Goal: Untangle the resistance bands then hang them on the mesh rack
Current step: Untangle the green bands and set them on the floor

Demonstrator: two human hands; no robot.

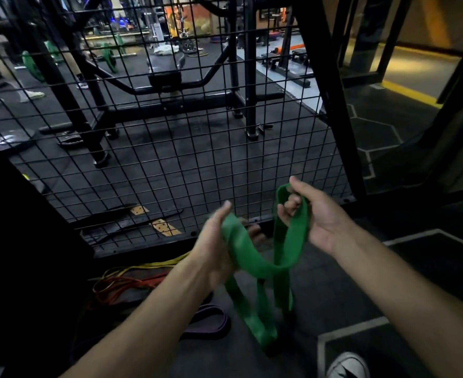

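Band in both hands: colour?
Green band, plain, no pattern; only the head view shows it.

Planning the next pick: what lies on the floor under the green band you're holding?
Below the wide green rubber band, a purple band lies on the dark floor, with thin red and yellow bands farther left. Both forearms hide part of the pile.

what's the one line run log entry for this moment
phase: untangling | left hand: holds green band | right hand: holds its upper loop | mesh rack: nothing hung | floor: yellow, red, purple bands
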